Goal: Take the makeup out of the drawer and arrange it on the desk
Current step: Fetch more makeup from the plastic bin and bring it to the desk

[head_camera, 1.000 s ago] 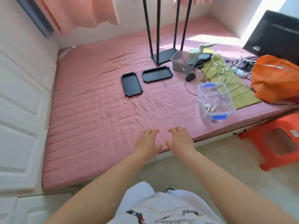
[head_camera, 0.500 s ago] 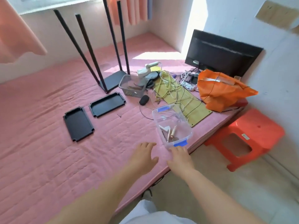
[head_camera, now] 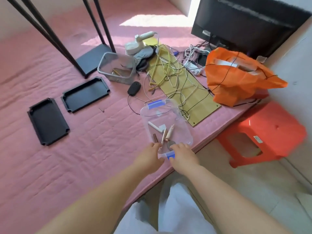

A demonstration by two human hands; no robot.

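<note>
A clear plastic box (head_camera: 175,119) with blue latches sits on the pink mattress (head_camera: 84,149) near its front edge. Inside lie several small makeup items: a white tube (head_camera: 154,126), slim pens (head_camera: 168,133), a brown stick (head_camera: 155,137) and a round compact (head_camera: 170,144). My left hand (head_camera: 149,157) grips the box's near end on the left. My right hand (head_camera: 183,155) grips the same end on the right, beside the near blue latch (head_camera: 170,156). Fingers of both hands curl over the rim.
Two black trays (head_camera: 48,121) (head_camera: 85,94) lie to the left. Behind the box are a grey basket (head_camera: 116,69), a black mouse (head_camera: 134,88), tangled cables on a yellow board (head_camera: 190,97), an orange bag (head_camera: 239,76) and a monitor (head_camera: 248,24). An orange stool (head_camera: 263,134) stands on the floor.
My view swung right and closer to the clear box. Both hands moved from the bare mattress to the box's near end and took hold of it.
</note>
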